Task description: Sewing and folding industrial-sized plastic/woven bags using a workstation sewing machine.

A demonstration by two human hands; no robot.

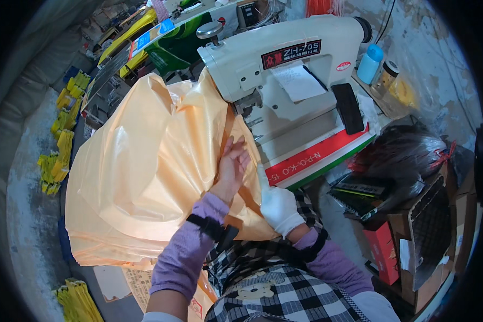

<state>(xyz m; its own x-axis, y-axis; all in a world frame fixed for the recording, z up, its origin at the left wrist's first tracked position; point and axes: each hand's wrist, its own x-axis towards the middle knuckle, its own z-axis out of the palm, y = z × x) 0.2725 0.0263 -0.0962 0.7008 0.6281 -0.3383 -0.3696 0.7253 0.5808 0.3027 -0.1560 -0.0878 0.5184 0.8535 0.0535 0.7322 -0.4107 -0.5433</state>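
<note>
A large peach-coloured woven plastic sack (139,172) lies bunched across my front, its upper edge running under the head of a pale sewing machine (306,45). My bare left hand (232,167) rests against the sack near its right edge, palm turned up, with loosely curved fingers apart and nothing between them. In a white glove, my right hand (279,208) grips the sack's right edge, its index finger stretched along the fold. The thumb of that hand is mostly hidden. The machine's needle area sits just beyond my left fingertips.
On the machine bed lie a paper slip (298,80) and a black phone (350,109). Behind it stand a blue bottle (370,63) and a jar (385,74). Cardboard boxes (429,236) and a clear plastic bag (402,155) are at right. Folded yellow bundles (64,145) line the left.
</note>
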